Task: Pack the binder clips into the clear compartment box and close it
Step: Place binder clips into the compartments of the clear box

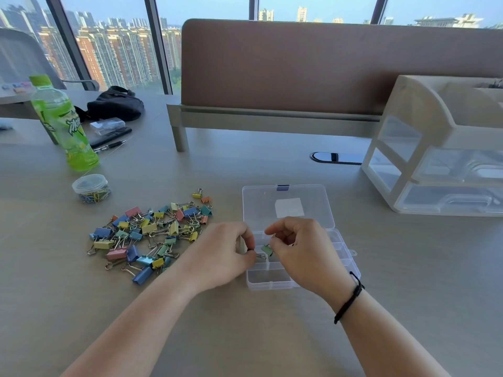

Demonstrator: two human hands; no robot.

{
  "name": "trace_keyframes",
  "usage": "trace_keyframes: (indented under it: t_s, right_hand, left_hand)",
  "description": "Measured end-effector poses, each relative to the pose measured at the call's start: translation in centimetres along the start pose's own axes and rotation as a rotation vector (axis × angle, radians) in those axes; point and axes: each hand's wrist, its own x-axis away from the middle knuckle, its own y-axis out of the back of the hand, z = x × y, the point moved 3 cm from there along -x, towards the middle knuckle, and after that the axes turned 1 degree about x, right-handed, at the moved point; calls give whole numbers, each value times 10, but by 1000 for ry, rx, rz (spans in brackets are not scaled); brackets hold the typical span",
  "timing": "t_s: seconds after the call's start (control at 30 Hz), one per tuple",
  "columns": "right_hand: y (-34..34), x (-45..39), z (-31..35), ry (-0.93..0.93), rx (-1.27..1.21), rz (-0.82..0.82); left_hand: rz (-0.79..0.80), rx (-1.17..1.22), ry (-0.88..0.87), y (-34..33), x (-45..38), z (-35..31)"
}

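A clear compartment box (272, 280) lies open on the desk, its lid (288, 205) folded back flat. Over its near-left compartments both hands meet on one small green binder clip (267, 249). My right hand (304, 248) pinches the clip's green body and a wire handle. My left hand (226, 254) pinches the other wire handle at its fingertips. A loose pile of coloured binder clips (149, 235) lies on the desk left of the box. The compartments I can see hold nothing else.
A round tub of paper clips (91, 188) and a green drink bottle (64, 123) stand at the back left, with pens and a black bag behind. A white drawer organiser (441, 148) stands at the right. A brown desk divider (299, 69) runs across the back.
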Motion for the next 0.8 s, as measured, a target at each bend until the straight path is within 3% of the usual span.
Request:
trace_keyframes:
  t_s: [0.33,0.8]
  right_hand:
    - [13,0,7,-83,-267,-94]
    - [10,-1,6,-51,-278,-71]
  left_hand:
    - [89,-61,-33,-4,0,-1]
    - [97,-33,-40,1,2,0]
